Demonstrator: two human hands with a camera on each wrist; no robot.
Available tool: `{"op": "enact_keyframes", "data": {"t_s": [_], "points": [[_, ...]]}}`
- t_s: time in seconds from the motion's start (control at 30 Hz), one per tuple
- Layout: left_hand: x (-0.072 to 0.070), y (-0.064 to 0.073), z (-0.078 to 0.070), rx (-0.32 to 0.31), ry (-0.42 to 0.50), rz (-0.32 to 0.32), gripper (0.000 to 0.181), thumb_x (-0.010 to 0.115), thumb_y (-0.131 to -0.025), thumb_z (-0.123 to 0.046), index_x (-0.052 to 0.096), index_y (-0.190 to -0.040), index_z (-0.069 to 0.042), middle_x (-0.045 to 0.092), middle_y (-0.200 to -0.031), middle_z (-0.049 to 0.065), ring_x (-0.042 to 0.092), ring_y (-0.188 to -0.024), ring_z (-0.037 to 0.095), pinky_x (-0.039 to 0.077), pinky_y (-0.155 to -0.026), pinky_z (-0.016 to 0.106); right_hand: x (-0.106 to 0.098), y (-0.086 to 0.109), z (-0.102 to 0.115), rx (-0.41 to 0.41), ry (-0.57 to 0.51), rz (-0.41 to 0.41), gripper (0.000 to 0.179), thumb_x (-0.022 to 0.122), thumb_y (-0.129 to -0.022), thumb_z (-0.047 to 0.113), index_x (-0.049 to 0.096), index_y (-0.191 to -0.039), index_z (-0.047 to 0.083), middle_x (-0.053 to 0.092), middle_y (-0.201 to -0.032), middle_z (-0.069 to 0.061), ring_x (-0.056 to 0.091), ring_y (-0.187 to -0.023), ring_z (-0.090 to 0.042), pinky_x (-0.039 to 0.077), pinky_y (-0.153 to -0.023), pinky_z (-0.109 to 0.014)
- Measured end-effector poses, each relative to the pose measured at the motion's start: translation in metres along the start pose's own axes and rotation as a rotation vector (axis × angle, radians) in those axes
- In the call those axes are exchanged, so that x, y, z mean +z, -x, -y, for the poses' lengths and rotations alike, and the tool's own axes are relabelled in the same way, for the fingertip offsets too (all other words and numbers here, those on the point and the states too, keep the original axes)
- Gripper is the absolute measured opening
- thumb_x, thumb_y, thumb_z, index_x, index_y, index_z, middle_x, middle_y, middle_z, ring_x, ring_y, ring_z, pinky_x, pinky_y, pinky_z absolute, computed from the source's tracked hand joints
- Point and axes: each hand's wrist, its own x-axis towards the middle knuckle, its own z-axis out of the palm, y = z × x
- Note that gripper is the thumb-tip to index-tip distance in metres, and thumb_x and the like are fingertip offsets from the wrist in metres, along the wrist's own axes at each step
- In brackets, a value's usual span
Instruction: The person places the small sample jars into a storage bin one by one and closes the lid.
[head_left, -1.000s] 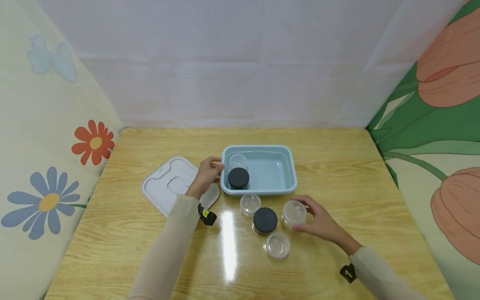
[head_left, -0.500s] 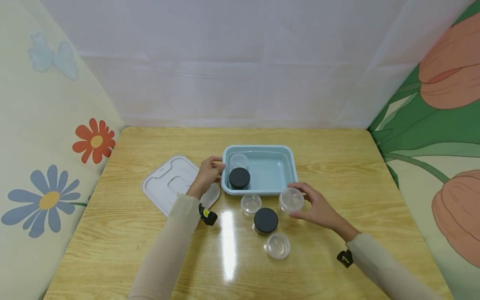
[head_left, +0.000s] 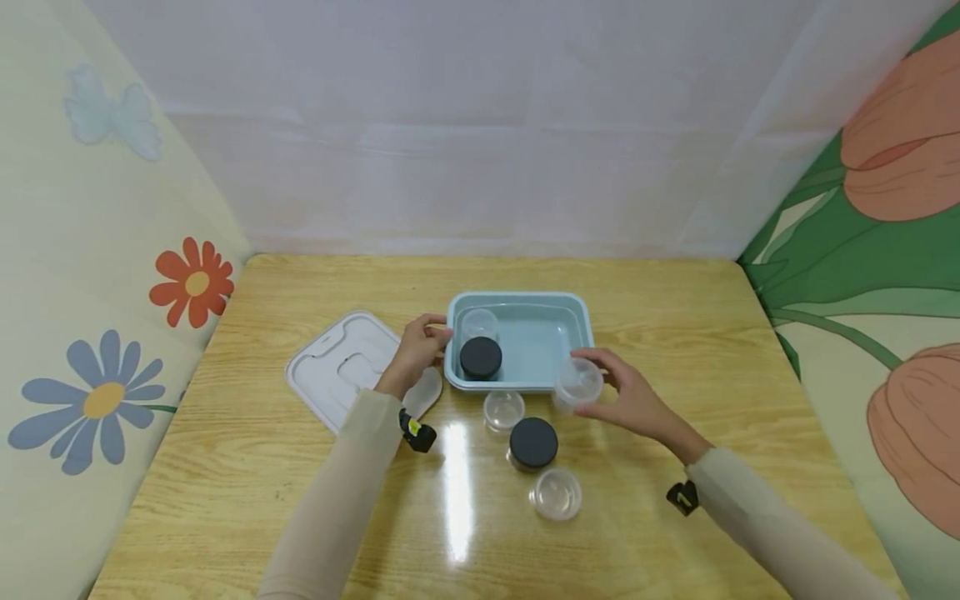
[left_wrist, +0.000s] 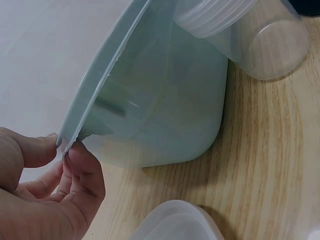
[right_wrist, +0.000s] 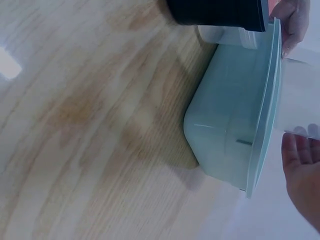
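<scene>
My left hand (head_left: pixel 414 357) pinches the left rim of a light blue plastic tub (head_left: pixel 536 340); the left wrist view shows thumb and finger on that rim (left_wrist: pixel 92 87). With its thumb and fingers, my right hand (head_left: pixel 637 402) grips a clear jar with a translucent lid (head_left: pixel 577 383). That jar overlaps the tub's front right corner in the head view, and the right wrist view has it at rim height (right_wrist: pixel 302 97). Inside the tub, along its left side, are a black-lidded jar (head_left: pixel 481 358) and a translucent-lidded jar (head_left: pixel 479 325).
Before the tub stand a small clear jar (head_left: pixel 504 410), a black-lidded jar (head_left: pixel 533 443) and another clear jar (head_left: pixel 557 495). A whitish lid (head_left: pixel 330 375) lies to the left, partly under my left forearm. Cloth walls (head_left: pixel 480 167) border the wooden table (head_left: pixel 675 317).
My right hand has carried the clear jar up and leftward from the table to the tub's front right corner. My left hand has stayed at the left rim.
</scene>
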Motion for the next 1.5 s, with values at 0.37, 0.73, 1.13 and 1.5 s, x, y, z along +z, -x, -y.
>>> {"op": "enact_keyframes", "data": {"t_s": [0.37, 0.73, 1.13, 1.5], "points": [[0.001, 0.000, 0.003, 0.011, 0.024, 0.005, 0.034, 0.052, -0.097, -0.005, 0.046, -0.130, 0.002, 0.055, -0.086, 0.002, 0.056, -0.063, 0.006, 0.050, -0.055, 0.020, 0.001, -0.024, -0.001, 0.072, -0.021, -0.022, 0.070, 0.080, -0.074, 0.005, 0.046, -0.135, 0.004, 0.051, -0.134, -0.017, 0.049, -0.117, -0.028, 0.045, -0.096, -0.047], [0.001, 0.001, 0.002, 0.023, 0.025, 0.005, 0.034, 0.052, -0.097, -0.005, 0.046, -0.130, 0.003, 0.056, -0.087, 0.003, 0.056, -0.062, 0.005, 0.049, -0.054, 0.020, 0.004, -0.048, -0.005, 0.112, 0.020, -0.015, 0.069, 0.077, -0.080, 0.013, 0.041, -0.139, 0.003, 0.046, -0.140, -0.018, 0.045, -0.126, -0.034, 0.041, -0.101, -0.054], [0.000, -0.001, 0.001, 0.007, 0.026, 0.002, 0.034, 0.051, -0.097, -0.005, 0.046, -0.130, 0.002, 0.055, -0.087, 0.003, 0.056, -0.063, 0.006, 0.049, -0.054, 0.020, 0.016, -0.076, -0.008, 0.218, 0.050, -0.044, 0.068, 0.077, -0.079, 0.015, 0.042, -0.137, 0.005, 0.046, -0.137, -0.016, 0.043, -0.127, -0.033, 0.041, -0.103, -0.051], [0.001, 0.001, 0.000, 0.007, 0.022, -0.003, 0.033, 0.052, -0.097, -0.006, 0.047, -0.129, 0.001, 0.055, -0.087, 0.003, 0.056, -0.062, 0.006, 0.049, -0.054, 0.020, 0.024, -0.094, -0.012, 0.255, 0.032, -0.056, 0.067, 0.078, -0.078, 0.011, 0.042, -0.134, 0.003, 0.048, -0.133, -0.019, 0.046, -0.123, -0.034, 0.042, -0.102, -0.051]]}}
